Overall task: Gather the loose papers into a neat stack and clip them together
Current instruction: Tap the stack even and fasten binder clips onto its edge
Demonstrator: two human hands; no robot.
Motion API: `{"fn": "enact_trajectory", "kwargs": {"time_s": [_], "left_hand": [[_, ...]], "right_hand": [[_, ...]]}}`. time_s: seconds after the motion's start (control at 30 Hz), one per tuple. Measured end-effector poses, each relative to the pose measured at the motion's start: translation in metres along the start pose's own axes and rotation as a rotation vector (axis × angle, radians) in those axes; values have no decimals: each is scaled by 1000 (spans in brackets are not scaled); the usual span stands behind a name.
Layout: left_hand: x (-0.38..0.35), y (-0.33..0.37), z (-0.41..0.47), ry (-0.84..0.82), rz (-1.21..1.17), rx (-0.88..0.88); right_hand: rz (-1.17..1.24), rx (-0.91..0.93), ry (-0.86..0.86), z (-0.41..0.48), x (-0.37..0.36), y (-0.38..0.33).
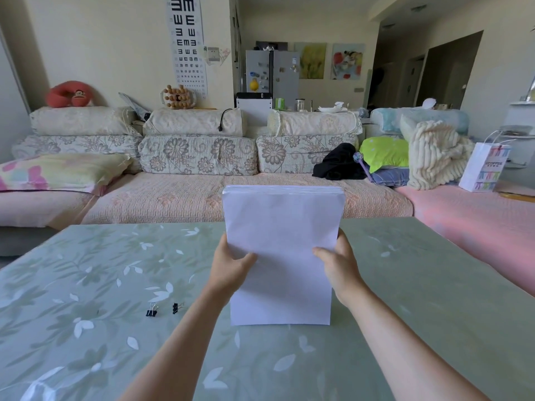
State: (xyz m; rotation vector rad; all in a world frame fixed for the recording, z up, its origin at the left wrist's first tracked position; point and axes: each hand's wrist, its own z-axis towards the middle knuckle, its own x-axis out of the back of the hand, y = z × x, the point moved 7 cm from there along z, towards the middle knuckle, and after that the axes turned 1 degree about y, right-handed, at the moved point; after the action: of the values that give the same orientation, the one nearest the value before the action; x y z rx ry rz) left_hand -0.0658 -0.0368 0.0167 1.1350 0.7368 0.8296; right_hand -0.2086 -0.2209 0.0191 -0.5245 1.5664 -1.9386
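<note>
you hold the stack of papers (280, 250) upright near the middle of the table (86, 285), short edge down, with your left hand (231, 267) on its left side and your right hand (338, 264) on its right. each thumb presses on the front sheet and the other fingers go round behind, so both hands are clamped on the paper

the top edge looks slightly stepped, so the sheets are likely not square yet; clipping now would fix that unevenness in place. the table cover looks glossy, so the bottom edge may skate away if your grip loosens. the two clips (151, 310) lie on the table just left of your left forearm, apart from the stack. freeing one hand to fetch them leaves the tall stack held on one side only, and it could fan out or flop over

your fingers behind the paper are hidden, as are the back sheets. you cannot tell whether the bottom edge rests on the table or hangs just above it. the clips are too small to show how their handles lie
</note>
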Motion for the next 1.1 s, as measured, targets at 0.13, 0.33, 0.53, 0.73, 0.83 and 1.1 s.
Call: {"fn": "enact_trajectory", "kwargs": {"time_s": [0.13, 0.33, 0.53, 0.73, 0.83, 1.1], "left_hand": [[1, 8, 2, -27, 95, -77], [-3, 53, 9, -67, 468, -233], [-28, 125, -13, -113, 1256, -611], [-39, 130, -32, -203, 1478, -751], [-35, 116, -29, -279, 1510, -629], [70, 69, 9, -275, 1171, -83]], "right_hand": [[-65, 8, -4, 2, 4, 1], [-160, -44, 137, 6, 17, 2], [-522, 607, 272, -12, 32, -93], [-445, 236, -172, -13, 9, -77], [-366, 143, -195, -12, 10, -52], [-147, -27, -117, -8, 36, -7]]}}
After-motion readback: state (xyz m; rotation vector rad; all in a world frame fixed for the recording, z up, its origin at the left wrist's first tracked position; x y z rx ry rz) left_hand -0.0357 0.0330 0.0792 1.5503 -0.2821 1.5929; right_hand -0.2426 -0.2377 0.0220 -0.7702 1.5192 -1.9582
